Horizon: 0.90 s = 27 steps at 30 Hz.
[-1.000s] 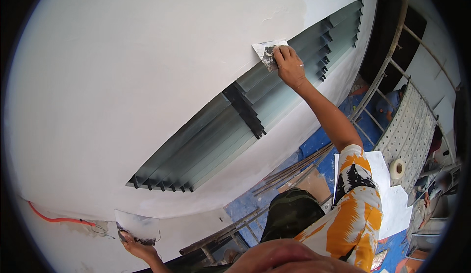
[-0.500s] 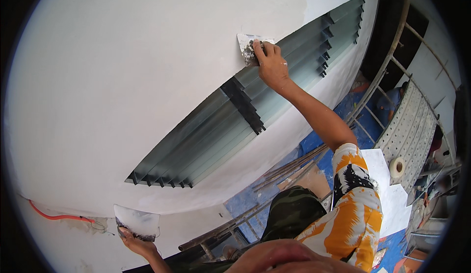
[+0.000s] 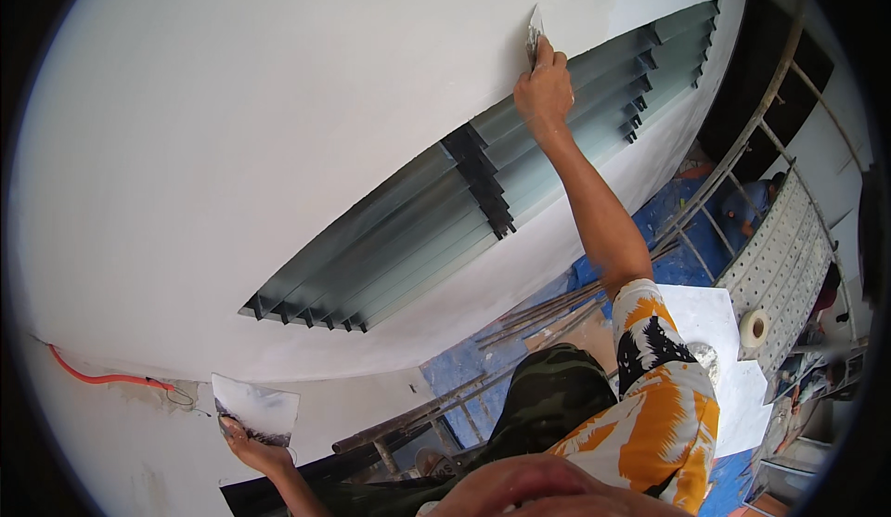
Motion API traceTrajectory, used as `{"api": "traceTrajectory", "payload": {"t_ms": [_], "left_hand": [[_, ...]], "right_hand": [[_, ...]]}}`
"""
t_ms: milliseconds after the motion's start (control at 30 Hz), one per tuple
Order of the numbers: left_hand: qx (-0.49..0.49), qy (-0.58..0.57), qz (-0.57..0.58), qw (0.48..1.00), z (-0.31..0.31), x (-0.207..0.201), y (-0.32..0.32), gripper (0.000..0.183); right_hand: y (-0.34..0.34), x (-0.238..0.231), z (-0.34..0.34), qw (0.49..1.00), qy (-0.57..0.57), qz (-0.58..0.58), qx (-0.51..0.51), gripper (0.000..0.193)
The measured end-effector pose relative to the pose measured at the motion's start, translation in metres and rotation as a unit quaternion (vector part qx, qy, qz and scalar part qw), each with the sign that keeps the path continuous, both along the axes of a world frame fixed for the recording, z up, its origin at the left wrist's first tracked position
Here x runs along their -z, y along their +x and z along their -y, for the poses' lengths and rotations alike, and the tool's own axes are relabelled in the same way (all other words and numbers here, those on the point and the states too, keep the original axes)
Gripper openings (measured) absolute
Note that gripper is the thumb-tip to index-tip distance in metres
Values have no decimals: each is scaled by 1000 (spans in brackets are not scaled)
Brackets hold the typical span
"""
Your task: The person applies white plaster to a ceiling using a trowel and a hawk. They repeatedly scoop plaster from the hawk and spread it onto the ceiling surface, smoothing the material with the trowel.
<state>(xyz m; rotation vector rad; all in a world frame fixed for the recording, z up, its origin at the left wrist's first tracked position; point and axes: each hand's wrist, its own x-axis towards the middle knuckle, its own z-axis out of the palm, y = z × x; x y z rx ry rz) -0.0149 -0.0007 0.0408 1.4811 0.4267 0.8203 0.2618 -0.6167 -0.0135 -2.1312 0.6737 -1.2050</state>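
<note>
My right hand (image 3: 546, 88) grips a putty knife (image 3: 535, 34), its blade tilted nearly edge-on against the white wall (image 3: 278, 81) just above the louvred window (image 3: 390, 239). The window has grey-green glass slats in dark frames. Low on the left, my left hand (image 3: 252, 448) is closed on a wide, flat scraper (image 3: 260, 411) whose pale blade carries some white paste. This blade stands apart from the window, near the wall's lower part. The handles of both tools are mostly hidden by my fingers.
An orange conduit (image 3: 102, 378) with loose wires comes out of the wall at left. Scaffold rails (image 3: 742, 118) and a perforated metal plank (image 3: 775, 248) stand at right, with a tape roll (image 3: 755, 328) nearby. Beyond them another person (image 3: 750, 203) crouches over blue sheeting (image 3: 664, 206).
My right hand has moved up and to the right along the wall above the window, and the putty knife has turned from face-on to nearly edge-on. My left hand has barely shifted.
</note>
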Motion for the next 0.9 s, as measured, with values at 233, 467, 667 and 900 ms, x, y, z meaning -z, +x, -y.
{"api": "traceTrajectory", "payload": {"t_ms": [233, 467, 667, 900], "left_hand": [[10, 23, -17, 1000, 14, -3, 4, 51], [-3, -4, 15, 1000, -6, -3, -6, 53], [66, 26, -11, 997, -16, 1, -13, 63], [84, -28, -6, 996, -2, -3, -1, 63]], "right_hand": [[-44, 24, -188, 980, -142, 26, -137, 69], [-52, 41, -33, 984, 11, 168, -55, 46], [10, 20, 131, 962, -51, 253, 89, 45], [-8, 64, 96, 999, -47, -25, 9, 47]]}}
